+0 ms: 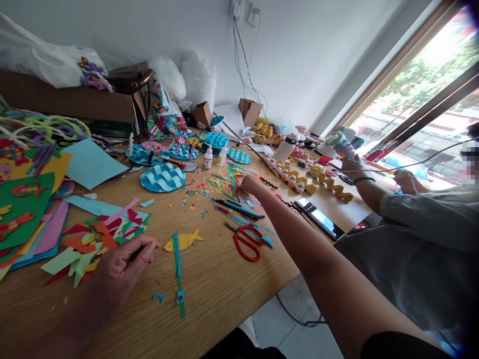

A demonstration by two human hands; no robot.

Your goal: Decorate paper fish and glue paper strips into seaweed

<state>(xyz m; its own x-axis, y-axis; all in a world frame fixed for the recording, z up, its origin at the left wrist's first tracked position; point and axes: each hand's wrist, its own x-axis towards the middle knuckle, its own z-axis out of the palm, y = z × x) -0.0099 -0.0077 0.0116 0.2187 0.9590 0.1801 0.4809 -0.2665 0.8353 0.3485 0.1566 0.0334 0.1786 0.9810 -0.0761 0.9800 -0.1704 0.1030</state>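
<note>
My left hand (125, 262) hovers at the table's left front, fingers curled and thumb against the index finger, with nothing visible in it. Just right of its fingertips lies a yellow paper fish (187, 241), crossed by a blue and green paper strip (178, 269). A curled blue scrap (158, 297) is nearby. My right arm stretches far across the table. At its end my right hand (250, 185) is closed at a pile of thin colored paper strips (220, 182); its fingertips are partly hidden. Red-handled scissors (249, 239) and several dark pens (237, 208) lie below that hand.
Paper scraps (101, 232) and stacked sheets (56, 229) cover the left. Blue wavy discs (162, 178), glue bottles (207, 157) and confetti bits (194, 194) lie farther back. A phone (319, 219) lies right of my arm; a co-worker's hands (354, 167) are beyond it.
</note>
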